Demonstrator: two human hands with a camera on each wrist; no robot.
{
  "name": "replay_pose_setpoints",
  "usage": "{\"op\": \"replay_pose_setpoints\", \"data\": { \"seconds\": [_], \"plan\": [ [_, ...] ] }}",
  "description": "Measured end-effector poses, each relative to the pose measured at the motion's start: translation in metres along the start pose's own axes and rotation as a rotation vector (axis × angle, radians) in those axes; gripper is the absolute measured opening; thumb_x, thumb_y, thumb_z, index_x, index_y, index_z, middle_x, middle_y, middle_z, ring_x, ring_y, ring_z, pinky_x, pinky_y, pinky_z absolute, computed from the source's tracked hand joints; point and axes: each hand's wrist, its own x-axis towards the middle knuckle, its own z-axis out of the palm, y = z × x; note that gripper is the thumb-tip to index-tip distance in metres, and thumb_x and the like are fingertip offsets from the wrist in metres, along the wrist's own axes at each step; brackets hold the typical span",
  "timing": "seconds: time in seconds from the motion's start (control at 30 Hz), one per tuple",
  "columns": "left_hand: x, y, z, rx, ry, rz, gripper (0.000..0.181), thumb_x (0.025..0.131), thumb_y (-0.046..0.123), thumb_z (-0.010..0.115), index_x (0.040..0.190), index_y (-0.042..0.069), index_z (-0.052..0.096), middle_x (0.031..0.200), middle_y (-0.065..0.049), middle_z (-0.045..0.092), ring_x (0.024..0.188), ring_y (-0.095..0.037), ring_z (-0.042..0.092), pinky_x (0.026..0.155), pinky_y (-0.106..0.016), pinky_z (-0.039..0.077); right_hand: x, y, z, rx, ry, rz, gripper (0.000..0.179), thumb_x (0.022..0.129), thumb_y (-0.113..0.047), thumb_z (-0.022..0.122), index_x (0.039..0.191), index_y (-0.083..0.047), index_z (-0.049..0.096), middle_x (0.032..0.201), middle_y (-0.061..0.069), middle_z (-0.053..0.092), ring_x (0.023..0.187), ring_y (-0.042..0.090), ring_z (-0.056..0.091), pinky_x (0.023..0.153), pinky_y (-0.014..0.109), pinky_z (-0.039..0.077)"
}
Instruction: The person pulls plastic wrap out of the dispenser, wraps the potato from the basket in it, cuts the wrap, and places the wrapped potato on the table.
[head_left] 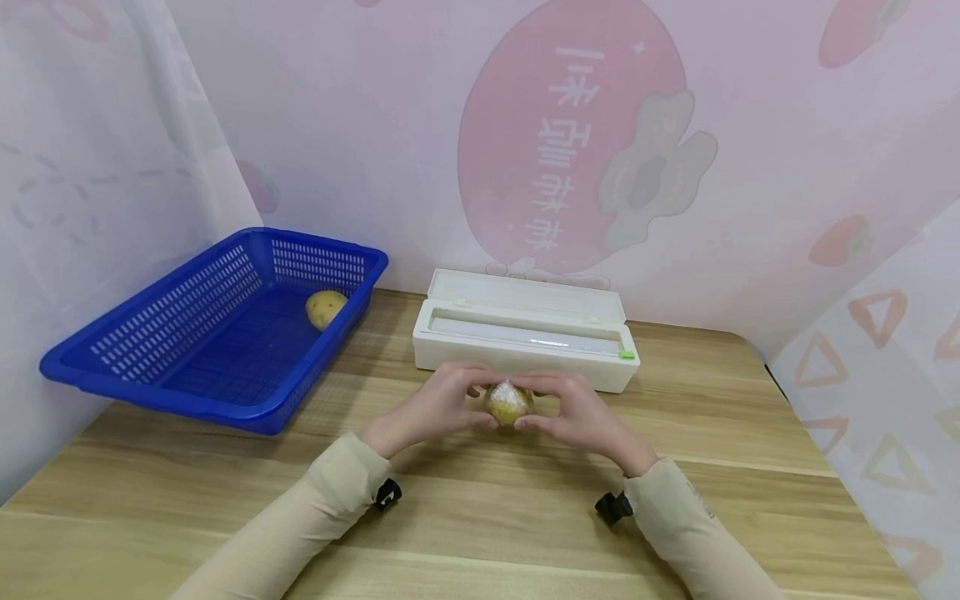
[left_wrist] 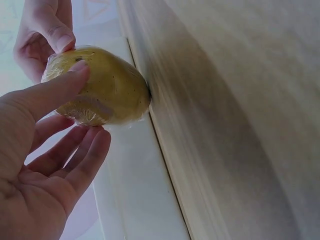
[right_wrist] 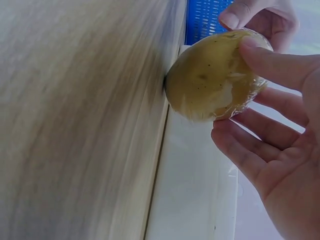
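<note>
A potato (head_left: pixel 507 407) wrapped in clear cling film stands on the wooden table, the film gathered and crinkled at its top. My left hand (head_left: pixel 448 402) holds it from the left, thumb on the near side and fingers behind. From the other side my right hand (head_left: pixel 576 412) grips it in the same way. In the left wrist view the potato (left_wrist: pixel 112 87) shows yellow skin with small dark specks under the film. The right wrist view shows its lower end (right_wrist: pixel 182 90) touching the tabletop. Just behind the hands is a white cling film dispenser (head_left: pixel 525 358).
The dispenser's lid (head_left: pixel 525 296) stands raised, showing the film roll and a green slider (head_left: pixel 627 355). A blue plastic basket (head_left: pixel 258 412) sits at the left, with an unwrapped potato (head_left: pixel 326 309) inside. A printed cloth (head_left: pixel 337 125) hangs behind the wooden table (head_left: pixel 495 533).
</note>
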Motion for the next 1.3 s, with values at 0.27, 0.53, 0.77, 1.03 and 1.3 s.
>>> {"op": "replay_pose_setpoints", "data": {
  "seconds": [0.27,0.53,0.77,1.03,1.3],
  "plan": [
    [0.002,0.003,-0.006,-0.081,0.013,-0.016,0.039,0.084,0.018,0.08,0.119,0.006,0.069,0.109,-0.003,0.07,0.095,-0.015,0.065,0.08,-0.031,0.055,0.0,-0.006,-0.009,0.154,0.043,0.055,0.043,0.09,-0.02,0.074,0.13,-0.006,0.064,0.121,0.004,0.067,0.104,0.017,0.064,0.09,0.041,0.051],
    [0.002,0.012,-0.009,-0.19,-0.044,-0.165,0.053,0.099,0.03,0.062,0.143,0.003,0.048,0.112,-0.008,0.069,0.099,-0.015,0.066,0.083,-0.029,0.053,0.001,-0.013,-0.015,0.414,0.013,0.333,0.031,0.101,-0.033,0.058,0.117,-0.01,0.071,0.101,0.0,0.071,0.09,0.018,0.067,0.08,0.047,0.054],
    [-0.001,0.009,-0.003,-0.297,-0.186,-0.283,0.037,0.104,0.028,0.052,0.135,0.009,0.059,0.095,0.002,0.071,0.086,-0.019,0.068,0.077,-0.036,0.054,0.003,-0.014,-0.008,0.574,-0.077,0.531,0.034,0.103,-0.024,0.056,0.111,0.006,0.069,0.091,0.009,0.069,0.076,0.022,0.064,0.076,0.053,0.054],
    [-0.001,0.009,0.008,-0.144,-0.144,-0.328,0.033,0.103,0.027,0.054,0.124,0.004,0.064,0.109,-0.009,0.069,0.097,-0.022,0.066,0.084,-0.037,0.053,0.004,-0.011,0.004,0.339,-0.054,0.563,0.031,0.102,-0.026,0.057,0.105,0.001,0.072,0.075,0.004,0.067,0.066,0.023,0.063,0.06,0.039,0.056],
    [-0.001,0.014,0.013,-0.118,-0.177,-0.25,0.075,0.078,0.034,0.085,0.137,0.001,0.053,0.123,-0.009,0.06,0.099,-0.018,0.064,0.082,-0.032,0.053,0.0,-0.011,0.003,0.298,0.0,0.469,0.027,0.1,-0.02,0.06,0.112,0.003,0.069,0.083,0.005,0.069,0.066,0.02,0.063,0.058,0.039,0.056]
  ]
}}
